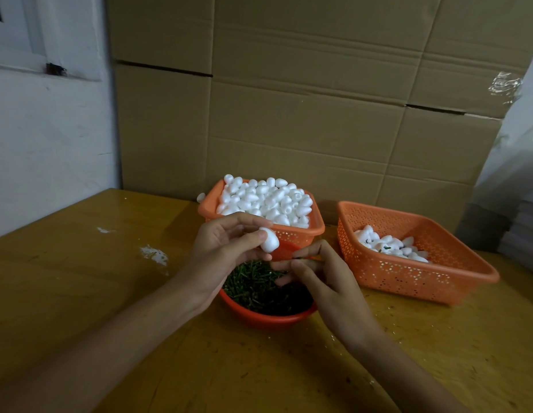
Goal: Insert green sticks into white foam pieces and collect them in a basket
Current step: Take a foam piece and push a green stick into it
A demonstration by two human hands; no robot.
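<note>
My left hand [226, 248] pinches a white egg-shaped foam piece [269, 240] between thumb and fingers, above a red bowl [268, 317] full of green sticks [253, 281]. My right hand [318, 278] holds a thin green stick [304, 258] at its fingertips, pointing left toward the foam piece, a short gap apart. An orange basket [316, 231] heaped with plain foam pieces stands behind the hands. A second orange basket [456, 272] at the right holds several foam pieces with green sticks in them.
Everything rests on a yellow wooden table [95, 278] with white crumbs at the left. Cardboard boxes [304, 99] form a wall behind the baskets. A white wall stands at the left, and stacked white material at the far right.
</note>
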